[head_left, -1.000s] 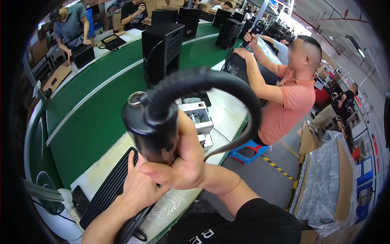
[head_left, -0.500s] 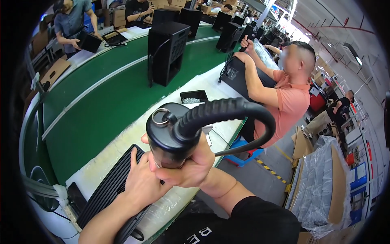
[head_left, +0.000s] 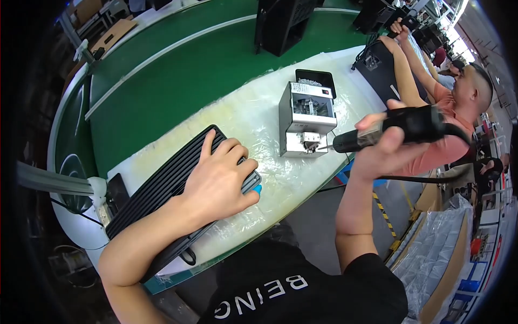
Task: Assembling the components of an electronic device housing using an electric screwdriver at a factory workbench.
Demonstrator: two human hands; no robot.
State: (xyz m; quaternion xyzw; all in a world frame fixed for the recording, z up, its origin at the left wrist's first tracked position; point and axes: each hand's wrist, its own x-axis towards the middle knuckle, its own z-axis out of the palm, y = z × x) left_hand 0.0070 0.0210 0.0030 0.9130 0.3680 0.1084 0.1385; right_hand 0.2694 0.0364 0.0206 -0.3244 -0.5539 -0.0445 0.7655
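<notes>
Screwdriver [head_left: 377, 132], black and powered, sits clamped in your right hand [head_left: 391, 148], held level with the forearm raised steeply from the elbow; its bit tip points into the front of the small grey screw feeder [head_left: 305, 119]. Left of the feeder, your left hand [head_left: 218, 181] lies flat, fingers spread, pressing on the ribbed black panel [head_left: 162, 186] without gripping it. Whether the bit touches the feeder is hard to make out. Your left forearm covers the panel's near end.

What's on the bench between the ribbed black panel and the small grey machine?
In the head view, only bare plastic-covered bench top lies between the ribbed black panel and the small grey machine.
</notes>
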